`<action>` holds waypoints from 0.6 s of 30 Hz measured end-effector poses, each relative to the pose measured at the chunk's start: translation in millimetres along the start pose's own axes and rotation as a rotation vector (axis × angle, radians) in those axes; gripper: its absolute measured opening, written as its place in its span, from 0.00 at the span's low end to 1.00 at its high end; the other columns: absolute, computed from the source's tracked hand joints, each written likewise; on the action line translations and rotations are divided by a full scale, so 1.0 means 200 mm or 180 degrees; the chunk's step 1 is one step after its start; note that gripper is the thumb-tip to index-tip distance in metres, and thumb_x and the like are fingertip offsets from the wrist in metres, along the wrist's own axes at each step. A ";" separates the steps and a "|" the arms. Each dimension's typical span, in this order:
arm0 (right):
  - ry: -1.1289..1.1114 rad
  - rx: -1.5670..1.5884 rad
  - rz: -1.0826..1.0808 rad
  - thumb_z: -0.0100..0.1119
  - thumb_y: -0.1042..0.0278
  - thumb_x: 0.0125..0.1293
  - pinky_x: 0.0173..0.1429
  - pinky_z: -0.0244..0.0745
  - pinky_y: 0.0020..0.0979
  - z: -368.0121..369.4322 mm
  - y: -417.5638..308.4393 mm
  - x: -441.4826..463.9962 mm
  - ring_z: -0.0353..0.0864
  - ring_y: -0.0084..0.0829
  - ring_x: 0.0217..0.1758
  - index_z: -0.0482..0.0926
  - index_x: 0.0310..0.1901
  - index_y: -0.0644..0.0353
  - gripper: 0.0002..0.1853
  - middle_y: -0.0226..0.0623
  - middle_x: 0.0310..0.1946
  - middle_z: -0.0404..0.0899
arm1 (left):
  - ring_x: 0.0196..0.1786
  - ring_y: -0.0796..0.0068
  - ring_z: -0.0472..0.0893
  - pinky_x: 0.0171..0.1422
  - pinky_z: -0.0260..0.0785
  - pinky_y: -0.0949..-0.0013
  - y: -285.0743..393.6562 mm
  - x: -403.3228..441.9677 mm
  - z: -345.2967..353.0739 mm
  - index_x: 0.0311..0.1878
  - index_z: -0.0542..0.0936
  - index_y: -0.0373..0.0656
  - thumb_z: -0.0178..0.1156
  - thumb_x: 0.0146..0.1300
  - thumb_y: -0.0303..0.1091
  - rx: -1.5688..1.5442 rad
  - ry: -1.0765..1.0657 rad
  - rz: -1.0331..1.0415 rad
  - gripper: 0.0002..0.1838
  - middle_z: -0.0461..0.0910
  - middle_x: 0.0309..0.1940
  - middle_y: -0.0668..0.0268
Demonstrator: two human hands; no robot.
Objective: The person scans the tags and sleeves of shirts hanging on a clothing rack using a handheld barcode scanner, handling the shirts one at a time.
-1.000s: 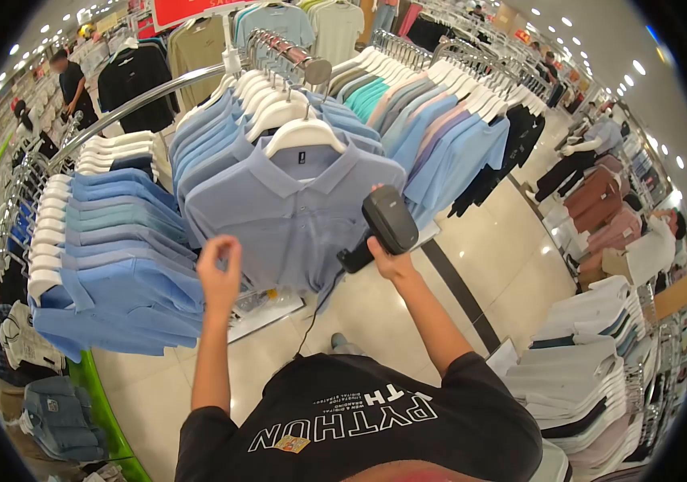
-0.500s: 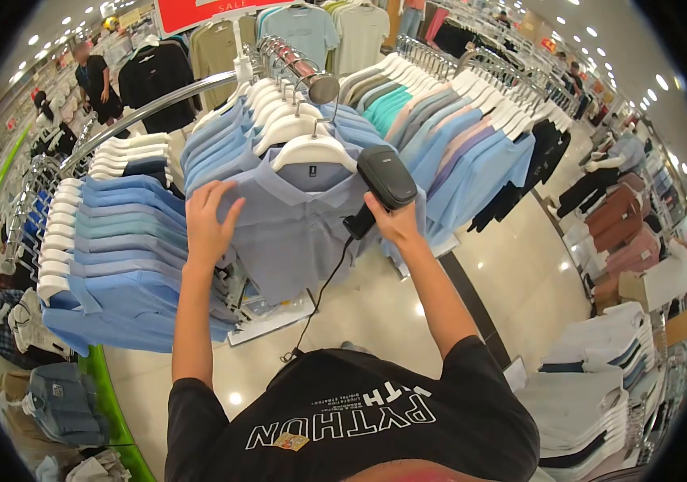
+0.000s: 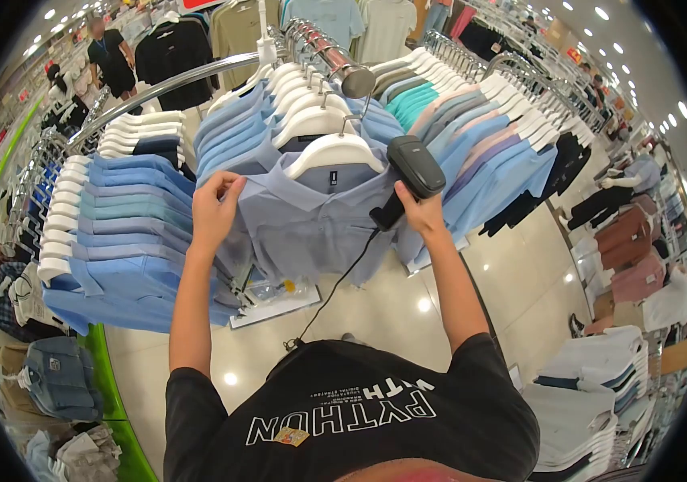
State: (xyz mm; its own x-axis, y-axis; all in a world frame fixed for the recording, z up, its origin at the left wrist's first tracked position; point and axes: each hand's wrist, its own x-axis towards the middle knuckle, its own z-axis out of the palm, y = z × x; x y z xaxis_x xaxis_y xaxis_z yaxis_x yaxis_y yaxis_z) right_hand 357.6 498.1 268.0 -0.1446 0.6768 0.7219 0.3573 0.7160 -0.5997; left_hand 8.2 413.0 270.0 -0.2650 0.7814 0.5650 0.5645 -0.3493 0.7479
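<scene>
A grey-blue polo shirt (image 3: pixel 311 229) hangs on a white hanger (image 3: pixel 335 157) at the front end of a chrome rail, its collar facing me. My left hand (image 3: pixel 215 210) is at the shirt's left shoulder edge, thumb and fingers pinched together on the fabric. My right hand (image 3: pixel 422 213) is closed around the handle of a black handheld barcode scanner (image 3: pixel 417 169). The scanner is held over the shirt's right shoulder, its cable (image 3: pixel 335 289) running down toward my waist. Behind the front shirt hang more blue shirts (image 3: pixel 235 120).
Blue and teal shirts (image 3: pixel 130 209) hang on a rack at the left. Another rack on the right carries blue, pink and black shirts (image 3: pixel 504 185). A chrome rail (image 3: pixel 191 78) curves across the upper left. A person (image 3: pixel 110 60) stands farther back. Tiled floor (image 3: pixel 383 321) lies below.
My left hand's spread fingers have closed at the shirt's shoulder. My right hand and the scanner sit farther right in view, as the whole view has shifted slightly.
</scene>
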 end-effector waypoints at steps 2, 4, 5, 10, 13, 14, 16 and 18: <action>-0.0027 -0.0058 0.0002 0.66 0.60 0.55 0.44 0.74 0.35 -0.01 0.00 0.00 0.81 0.40 0.36 0.81 0.45 0.62 0.19 0.43 0.35 0.82 | 0.25 0.83 0.69 0.31 0.60 0.77 -0.04 0.02 -0.03 0.35 0.79 0.34 0.61 0.64 0.34 -0.0224 -0.0463 -0.0431 0.11 0.75 0.20 0.67; -0.0049 -0.0125 -0.0025 0.66 0.59 0.55 0.47 0.73 0.36 -0.02 0.01 -0.01 0.80 0.42 0.38 0.81 0.45 0.62 0.19 0.43 0.36 0.82 | 0.25 0.82 0.69 0.32 0.61 0.77 -0.04 0.00 -0.06 0.35 0.79 0.34 0.60 0.65 0.36 -0.0253 -0.0780 -0.0720 0.12 0.75 0.20 0.67; -0.0049 -0.0156 -0.0066 0.66 0.58 0.55 0.48 0.72 0.37 -0.02 0.02 -0.01 0.79 0.42 0.39 0.81 0.45 0.61 0.19 0.43 0.37 0.82 | 0.26 0.81 0.71 0.33 0.62 0.76 -0.03 -0.02 -0.08 0.35 0.79 0.34 0.60 0.65 0.37 -0.0161 -0.0859 -0.0781 0.13 0.76 0.21 0.66; -0.0212 -0.0458 -0.0115 0.67 0.54 0.54 0.57 0.64 0.39 -0.05 0.05 -0.03 0.73 0.43 0.48 0.82 0.44 0.57 0.20 0.38 0.42 0.82 | 0.35 0.73 0.80 0.43 0.70 0.69 0.04 -0.19 -0.10 0.36 0.79 0.33 0.64 0.60 0.39 0.0424 -0.0443 -0.0139 0.15 0.83 0.30 0.60; -0.0270 -0.0832 -0.0282 0.67 0.54 0.53 0.57 0.63 0.39 -0.08 0.03 -0.02 0.72 0.43 0.48 0.82 0.44 0.57 0.20 0.38 0.41 0.82 | 0.35 0.72 0.81 0.43 0.71 0.69 -0.03 -0.33 -0.08 0.37 0.80 0.33 0.67 0.58 0.38 0.0076 -0.0094 -0.0428 0.15 0.83 0.30 0.58; -0.0263 -0.0783 -0.0278 0.68 0.54 0.53 0.57 0.63 0.39 -0.08 0.03 -0.01 0.72 0.42 0.48 0.82 0.43 0.57 0.19 0.37 0.41 0.82 | 0.34 0.72 0.81 0.42 0.71 0.68 -0.11 -0.40 -0.07 0.38 0.80 0.32 0.67 0.58 0.37 0.0038 -0.0162 -0.0663 0.16 0.83 0.30 0.57; -0.0264 -0.0696 -0.0255 0.68 0.54 0.53 0.57 0.63 0.39 -0.07 0.04 0.00 0.72 0.42 0.48 0.82 0.42 0.57 0.19 0.37 0.41 0.82 | 0.34 0.71 0.81 0.42 0.72 0.67 -0.33 -0.60 -0.08 0.38 0.80 0.31 0.68 0.57 0.36 -0.0052 -0.0307 -0.1148 0.16 0.84 0.30 0.56; -0.0291 -0.0619 -0.0177 0.67 0.56 0.52 0.58 0.62 0.39 -0.07 0.02 0.00 0.72 0.41 0.48 0.82 0.42 0.57 0.18 0.36 0.41 0.83 | 0.33 0.71 0.81 0.41 0.72 0.66 -0.41 -0.78 -0.08 0.38 0.80 0.30 0.67 0.58 0.37 0.0185 -0.0239 -0.1108 0.16 0.84 0.30 0.56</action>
State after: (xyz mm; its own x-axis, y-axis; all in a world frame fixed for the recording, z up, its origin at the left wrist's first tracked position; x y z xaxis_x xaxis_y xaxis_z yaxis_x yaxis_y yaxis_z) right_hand 373.1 499.0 270.3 -0.2488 0.6562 0.7123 0.5165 0.7121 -0.4756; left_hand -8.9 310.7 126.0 -0.3924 0.8849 0.2511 0.4945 -0.0272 0.8687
